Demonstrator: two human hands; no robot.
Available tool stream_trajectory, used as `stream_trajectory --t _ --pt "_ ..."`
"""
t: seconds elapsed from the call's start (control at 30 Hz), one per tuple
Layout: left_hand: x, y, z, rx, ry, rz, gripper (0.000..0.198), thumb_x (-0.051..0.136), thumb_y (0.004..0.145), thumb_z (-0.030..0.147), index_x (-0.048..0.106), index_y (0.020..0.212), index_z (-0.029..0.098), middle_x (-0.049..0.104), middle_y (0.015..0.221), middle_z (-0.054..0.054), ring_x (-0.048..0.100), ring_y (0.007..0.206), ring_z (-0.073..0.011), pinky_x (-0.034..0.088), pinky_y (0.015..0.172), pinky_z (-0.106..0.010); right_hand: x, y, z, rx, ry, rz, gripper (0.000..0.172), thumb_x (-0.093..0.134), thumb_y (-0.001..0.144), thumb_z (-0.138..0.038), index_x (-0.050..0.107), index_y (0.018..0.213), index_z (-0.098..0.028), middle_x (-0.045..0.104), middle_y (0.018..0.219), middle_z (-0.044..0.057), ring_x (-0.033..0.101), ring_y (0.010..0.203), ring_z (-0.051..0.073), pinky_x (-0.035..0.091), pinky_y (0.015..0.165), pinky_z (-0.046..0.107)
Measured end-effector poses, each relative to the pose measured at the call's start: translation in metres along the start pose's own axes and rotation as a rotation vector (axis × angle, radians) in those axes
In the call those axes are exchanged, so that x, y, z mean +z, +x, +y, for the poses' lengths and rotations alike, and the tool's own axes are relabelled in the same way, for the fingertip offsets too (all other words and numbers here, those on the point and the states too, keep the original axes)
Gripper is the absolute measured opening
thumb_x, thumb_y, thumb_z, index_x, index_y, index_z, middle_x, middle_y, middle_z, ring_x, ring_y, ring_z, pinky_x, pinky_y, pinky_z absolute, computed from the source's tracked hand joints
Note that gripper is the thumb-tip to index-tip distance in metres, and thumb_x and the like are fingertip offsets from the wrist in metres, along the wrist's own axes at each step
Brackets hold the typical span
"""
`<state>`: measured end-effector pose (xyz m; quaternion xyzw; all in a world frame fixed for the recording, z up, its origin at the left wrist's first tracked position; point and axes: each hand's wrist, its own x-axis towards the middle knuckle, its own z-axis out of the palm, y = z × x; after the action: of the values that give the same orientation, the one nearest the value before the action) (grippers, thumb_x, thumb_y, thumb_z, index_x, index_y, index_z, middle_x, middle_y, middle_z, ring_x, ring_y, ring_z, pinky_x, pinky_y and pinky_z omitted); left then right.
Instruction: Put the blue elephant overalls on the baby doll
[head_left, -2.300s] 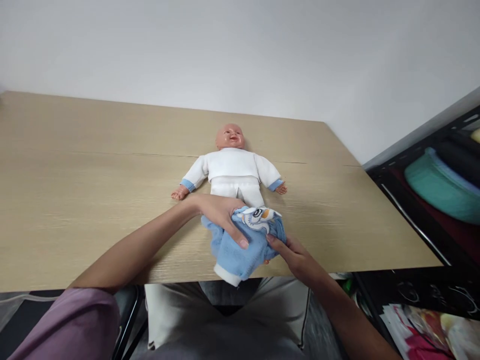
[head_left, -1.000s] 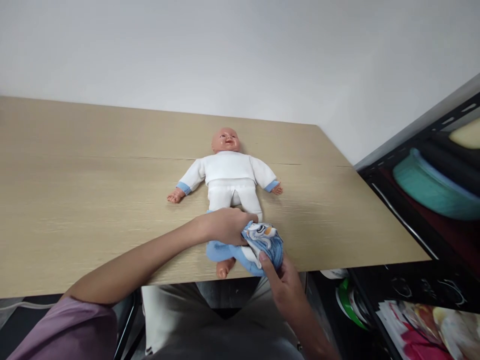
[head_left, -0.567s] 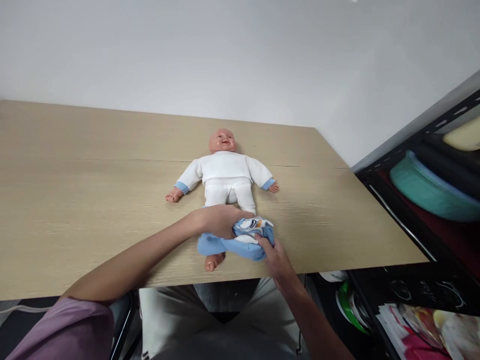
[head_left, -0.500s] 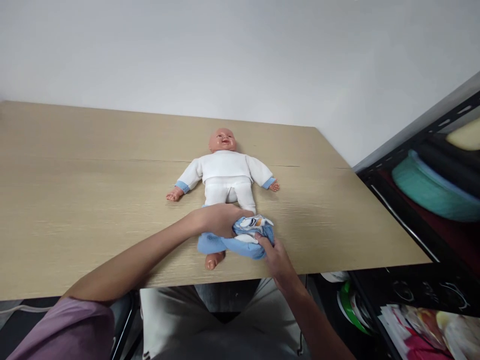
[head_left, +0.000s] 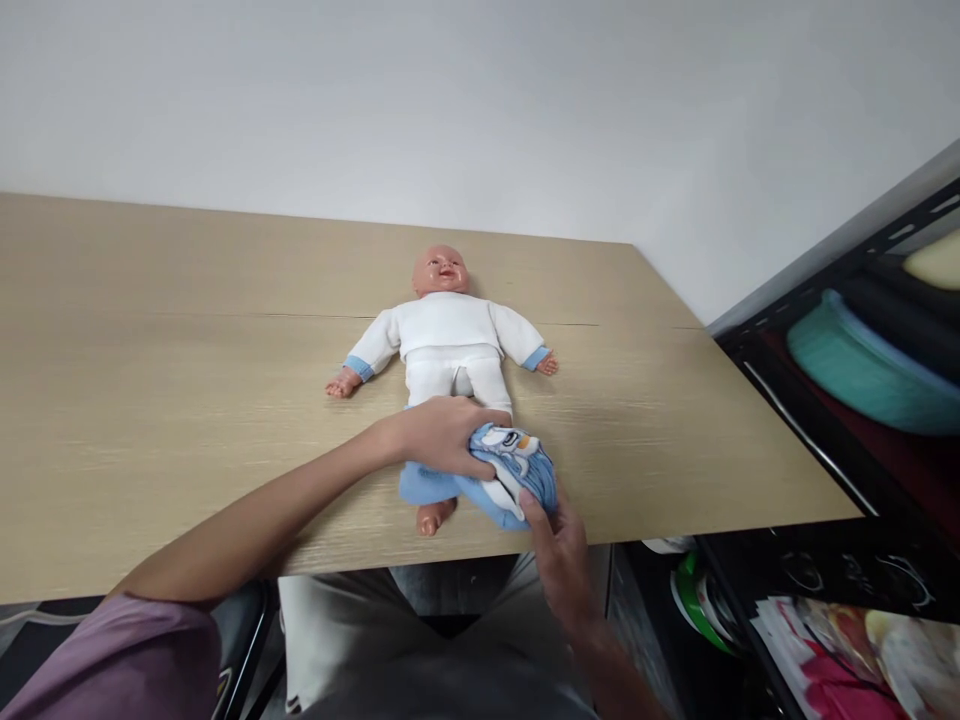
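A baby doll (head_left: 448, 322) in a white top and white bottoms lies on its back on the table, head away from me. Light blue pants (head_left: 429, 484) with a penguin-like print surround its lower leg on the left, and the bare foot (head_left: 433, 517) sticks out below. On the right the cloth is bunched up, hiding the doll's other foot. My left hand (head_left: 444, 434) reaches across the doll's shins, gripping the bunch's upper left edge. Lower right, my right hand (head_left: 561, 545) pinches the opening's edge between thumb and fingers.
The wooden table (head_left: 187, 400) ends just below the doll's foot. A black rack (head_left: 795, 415) stands at the right, with a teal basin (head_left: 862, 365) on it. Lower right are packets (head_left: 840, 650) and a green-rimmed roll (head_left: 697, 600). A wall rises behind the table.
My right hand has moved slightly down and right, drawing the bunched pants that way. The opening between my hands looks more stretched. My left fingers have shifted on the cloth.
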<state>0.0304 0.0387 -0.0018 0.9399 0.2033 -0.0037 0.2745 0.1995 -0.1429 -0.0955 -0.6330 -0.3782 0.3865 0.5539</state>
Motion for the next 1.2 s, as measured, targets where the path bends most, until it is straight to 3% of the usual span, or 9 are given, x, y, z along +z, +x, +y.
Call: stream_trajectory --t 0.1,0.3,0.47,0.63,0.83,1.0,1.2 --pt "-0.004 0.000 -0.002 0.015 -0.068 0.008 0.037 0.074 0.087 0.043 0.072 0.119 0.023 0.076 0.091 -0.004 0.074 0.086 -0.0290 0.048 0.073 -0.034 -0.001 0.002 0.006 -0.073 0.042 0.019 0.037 0.077 0.096 -0.053 0.082 0.119 -0.024 0.080 0.130 0.012 0.075 0.122 0.035 0.063 0.108 0.050" --pt "-0.004 -0.004 -0.003 0.028 -0.165 0.013 0.068 0.072 0.088 0.046 0.057 0.151 0.023 0.071 0.136 -0.013 0.070 0.124 -0.0374 0.053 0.106 -0.044 0.003 0.012 0.020 -0.005 0.185 0.024 0.051 0.079 0.094 -0.053 0.077 0.136 -0.024 0.081 0.128 0.011 0.076 0.121 0.036 0.063 0.108 0.052" --pt "-0.010 -0.008 -0.010 0.024 -0.321 -0.122 0.085 0.080 0.079 0.038 0.046 0.156 0.025 0.068 0.139 -0.011 0.070 0.124 -0.0353 0.054 0.102 -0.041 0.010 0.015 0.019 0.016 0.259 0.027 0.056 0.079 0.094 -0.052 0.075 0.141 -0.022 0.081 0.133 0.012 0.076 0.124 0.036 0.060 0.113 0.055" --pt "-0.020 -0.010 -0.013 0.099 -0.547 -0.125 0.080 0.083 0.076 0.035 0.048 0.147 0.026 0.069 0.136 -0.008 0.070 0.119 -0.0289 0.055 0.098 -0.036 0.018 0.014 0.012 -0.007 0.168 0.102 0.057 0.086 0.085 -0.054 0.077 0.131 -0.021 0.082 0.130 0.014 0.076 0.125 0.037 0.062 0.111 0.053" --pt "-0.016 -0.007 -0.017 0.142 -0.549 -0.091 0.076 0.080 0.077 0.025 0.050 0.147 0.024 0.070 0.137 -0.008 0.070 0.118 -0.0277 0.055 0.099 -0.036 0.020 0.019 0.000 -0.086 0.044 0.112 0.050 0.073 0.095 -0.057 0.072 0.131 -0.023 0.080 0.134 0.016 0.074 0.130 0.037 0.060 0.114 0.055" --pt "-0.010 -0.003 -0.024 0.131 -0.535 -0.005 0.073 0.078 0.084 0.028 0.051 0.152 0.022 0.067 0.147 -0.012 0.066 0.132 -0.0316 0.052 0.111 -0.043 0.019 0.037 -0.008 -0.133 0.024 0.160 0.054 0.070 0.096 -0.062 0.067 0.132 -0.021 0.080 0.130 0.018 0.070 0.137 0.037 0.055 0.118 0.057" --pt "-0.013 -0.003 -0.019 0.123 -0.507 0.051 0.068 0.075 0.097 0.038 0.047 0.157 0.025 0.058 0.163 -0.013 0.054 0.152 -0.0320 0.044 0.125 -0.045 0.014 0.051 -0.004 -0.189 0.051 0.109 0.054 0.071 0.097 -0.062 0.065 0.133 -0.022 0.079 0.130 0.018 0.066 0.143 0.036 0.053 0.119 0.055"
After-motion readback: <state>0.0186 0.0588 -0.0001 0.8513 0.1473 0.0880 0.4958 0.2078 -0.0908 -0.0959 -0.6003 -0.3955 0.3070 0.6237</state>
